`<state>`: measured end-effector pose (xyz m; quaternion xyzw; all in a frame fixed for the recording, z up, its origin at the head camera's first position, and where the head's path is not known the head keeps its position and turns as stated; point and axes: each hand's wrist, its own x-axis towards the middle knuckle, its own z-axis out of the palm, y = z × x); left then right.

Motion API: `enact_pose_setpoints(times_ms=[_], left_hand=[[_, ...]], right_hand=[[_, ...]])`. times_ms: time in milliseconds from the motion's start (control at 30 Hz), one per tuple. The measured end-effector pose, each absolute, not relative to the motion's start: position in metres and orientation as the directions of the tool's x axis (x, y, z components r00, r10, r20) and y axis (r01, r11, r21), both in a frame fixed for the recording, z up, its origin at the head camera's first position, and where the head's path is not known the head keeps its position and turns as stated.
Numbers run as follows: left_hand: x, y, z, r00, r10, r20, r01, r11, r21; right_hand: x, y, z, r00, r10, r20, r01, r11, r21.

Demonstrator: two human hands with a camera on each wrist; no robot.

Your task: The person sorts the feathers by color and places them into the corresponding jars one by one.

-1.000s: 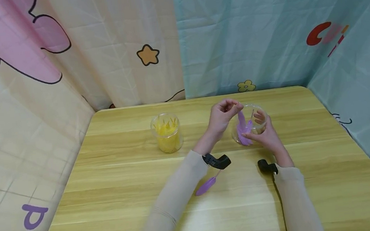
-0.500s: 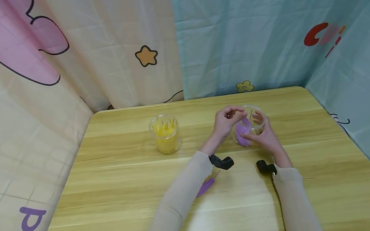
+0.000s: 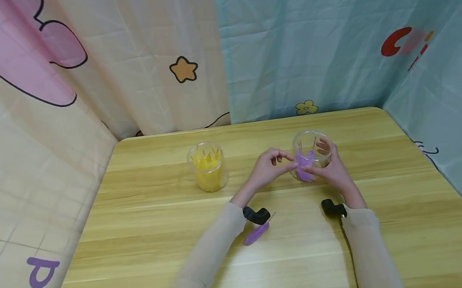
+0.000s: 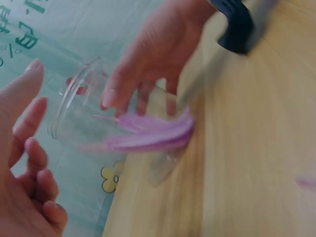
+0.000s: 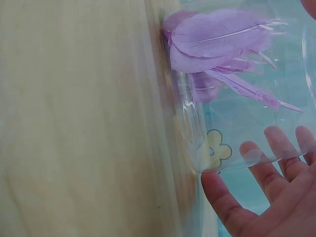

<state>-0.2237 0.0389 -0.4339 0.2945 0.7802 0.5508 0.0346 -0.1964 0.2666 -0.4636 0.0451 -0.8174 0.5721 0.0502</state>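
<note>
My right hand (image 3: 331, 167) holds a clear plastic jar (image 3: 310, 132) upright on the table, its thumb in front and its fingers around the far side. Several purple feathers (image 5: 217, 39) stand inside, quills toward the opening. My left hand (image 3: 269, 165) is just left of this jar, its fingers loosely bent. In the left wrist view, which is blurred, nothing is between those left-hand fingers (image 4: 35, 160). Another purple feather (image 3: 256, 234) lies on the table, close to the left wrist camera.
A second clear jar (image 3: 204, 144) stands left of the hands, with several yellow feathers (image 3: 210, 175) in it. The wood-grain table (image 3: 149, 248) ends at the patterned curtains (image 3: 264, 64) behind.
My left hand has let a purple feather go into the jar and moved down and left from its opening. The right hand keeps its hold on the jar.
</note>
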Motion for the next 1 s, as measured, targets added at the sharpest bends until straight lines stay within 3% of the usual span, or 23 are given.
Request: enact_pose_setpoints(times_ms=[233,433,600,1000], left_hand=[[-0.199,0.003,-0.45,-0.745,0.658,0.109,0.597,0.583,0.551],[-0.179,-0.014,-0.461,-0.719,0.695,-0.001,0.658,0.682,0.317],[-0.17,-0.017,-0.465,-0.721,0.692,0.0,0.665,0.692,0.281],[-0.16,-0.013,-0.468,-0.769,0.64,0.007,0.607,0.727,0.321]], right_hand=[[-0.198,0.267,-0.467,-0.989,-0.007,0.148,-0.14,0.364,-0.921],[-0.198,0.267,-0.467,-0.99,-0.005,0.141,-0.134,0.353,-0.926],[-0.197,0.268,-0.468,-0.99,0.002,0.14,-0.131,0.352,-0.927],[-0.197,0.268,-0.466,-0.99,0.004,0.143,-0.132,0.363,-0.923]])
